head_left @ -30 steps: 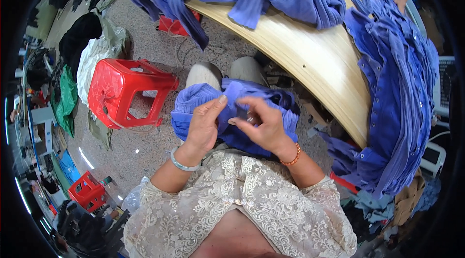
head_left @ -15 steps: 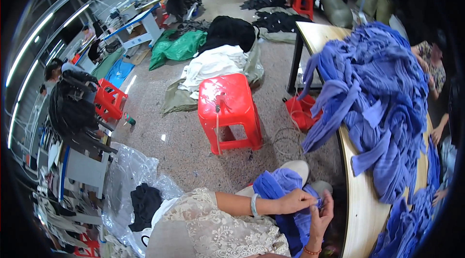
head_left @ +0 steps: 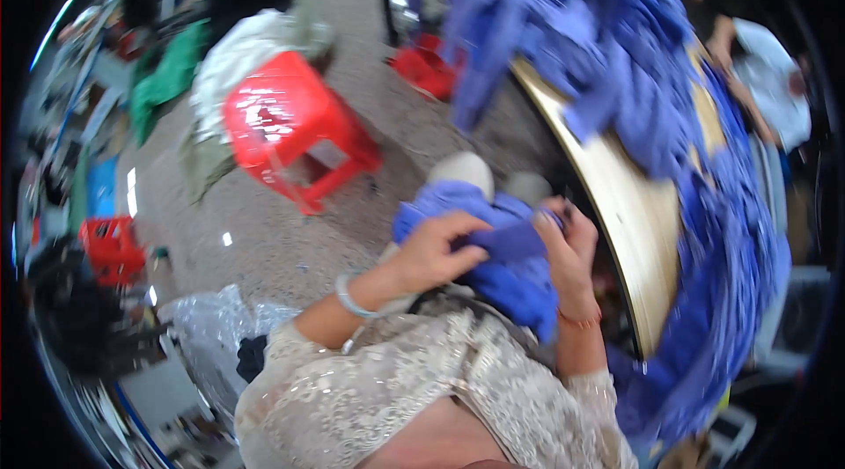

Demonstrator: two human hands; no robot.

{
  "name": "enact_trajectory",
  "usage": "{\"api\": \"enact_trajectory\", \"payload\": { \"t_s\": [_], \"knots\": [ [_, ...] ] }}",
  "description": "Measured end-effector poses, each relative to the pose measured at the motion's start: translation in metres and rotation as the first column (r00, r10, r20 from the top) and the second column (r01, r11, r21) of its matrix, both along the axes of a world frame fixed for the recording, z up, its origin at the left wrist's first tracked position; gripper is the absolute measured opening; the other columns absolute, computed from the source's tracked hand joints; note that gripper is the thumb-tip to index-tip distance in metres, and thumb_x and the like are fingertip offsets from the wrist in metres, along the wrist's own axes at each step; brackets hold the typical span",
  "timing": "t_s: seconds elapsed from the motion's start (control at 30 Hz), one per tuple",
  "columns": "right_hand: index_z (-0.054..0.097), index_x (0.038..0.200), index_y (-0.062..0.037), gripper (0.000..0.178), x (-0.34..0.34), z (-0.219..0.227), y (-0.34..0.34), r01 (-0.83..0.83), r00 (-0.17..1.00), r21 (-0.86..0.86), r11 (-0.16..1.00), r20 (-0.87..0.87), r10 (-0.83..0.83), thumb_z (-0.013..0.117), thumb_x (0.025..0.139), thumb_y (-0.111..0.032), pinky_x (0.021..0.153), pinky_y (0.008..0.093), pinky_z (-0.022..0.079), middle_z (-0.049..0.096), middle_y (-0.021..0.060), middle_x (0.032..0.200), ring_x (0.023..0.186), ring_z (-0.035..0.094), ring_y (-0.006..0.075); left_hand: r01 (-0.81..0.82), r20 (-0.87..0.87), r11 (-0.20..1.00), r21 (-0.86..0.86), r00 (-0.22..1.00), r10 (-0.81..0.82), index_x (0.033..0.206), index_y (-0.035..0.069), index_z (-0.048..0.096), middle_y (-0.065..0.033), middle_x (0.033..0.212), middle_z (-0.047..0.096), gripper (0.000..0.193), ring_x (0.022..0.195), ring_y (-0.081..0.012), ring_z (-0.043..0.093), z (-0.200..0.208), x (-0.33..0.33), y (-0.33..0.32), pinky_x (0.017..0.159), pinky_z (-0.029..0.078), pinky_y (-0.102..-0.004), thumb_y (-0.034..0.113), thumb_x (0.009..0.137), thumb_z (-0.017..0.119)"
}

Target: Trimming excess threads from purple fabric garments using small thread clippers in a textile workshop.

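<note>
A blue-violet knit garment [head_left: 519, 289] lies in a heap over my lap. Its flat strip-like edge [head_left: 510, 243] is stretched between my two hands above the heap. My left hand [head_left: 436, 249], with a pale bangle at the wrist, pinches the strip's left end between thumb and fingers. At the other end, my right hand [head_left: 570, 249], wearing a red beaded bracelet, closes its thumb and fingers on the cloth. A small dark spot shows at the right fingertips; blur hides what it is.
A wooden table [head_left: 607, 183] on my right carries a big pile of blue-violet garments [head_left: 607, 47]. Ahead to the left stands a red plastic stool [head_left: 290, 130], with white cloth [head_left: 229, 60] behind it. Clear plastic sheeting [head_left: 211, 328] lies on the floor. Another person [head_left: 766, 82] is beyond the table.
The view has turned toward the right and down. My hands, close together before, are now apart with the garment strip stretched between them.
</note>
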State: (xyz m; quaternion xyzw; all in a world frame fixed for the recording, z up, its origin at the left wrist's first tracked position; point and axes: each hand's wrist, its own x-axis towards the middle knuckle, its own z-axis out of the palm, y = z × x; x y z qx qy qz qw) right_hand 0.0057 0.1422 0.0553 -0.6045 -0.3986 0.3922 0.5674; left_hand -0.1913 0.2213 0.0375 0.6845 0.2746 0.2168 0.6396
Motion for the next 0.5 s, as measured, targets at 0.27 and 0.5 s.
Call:
{"api": "enact_trajectory", "payload": {
  "t_s": [0.27,0.5],
  "knots": [
    [0.062,0.094,-0.0006,0.016,-0.001,0.002,-0.014,0.04,0.972,0.07,0.997,-0.236,-0.022,0.063,0.092,-0.016,0.055,0.0155,0.037,0.058,-0.0062,0.074,0.064,0.046,-0.0014,0.191,0.219,0.861,-0.472,0.971,-0.096,0.097,-0.003,0.065,0.0038,0.086,0.059,0.017,0.078,-0.0027,0.049,-0.008,-0.01,-0.009,0.068,0.04,-0.0195,0.012,0.089,0.064],
    [0.062,0.096,-0.0004,0.014,0.005,-0.001,-0.014,0.042,0.947,0.089,0.995,-0.321,-0.012,0.063,0.092,-0.014,0.058,0.0158,0.043,0.064,-0.0019,0.08,0.067,0.054,0.0006,0.179,0.222,0.861,-0.475,0.972,-0.08,0.094,-0.001,0.066,0.0059,0.083,0.058,0.016,0.075,-0.0017,0.048,-0.007,-0.01,-0.018,0.067,0.04,-0.0189,0.014,0.091,0.063]
  ]
}}
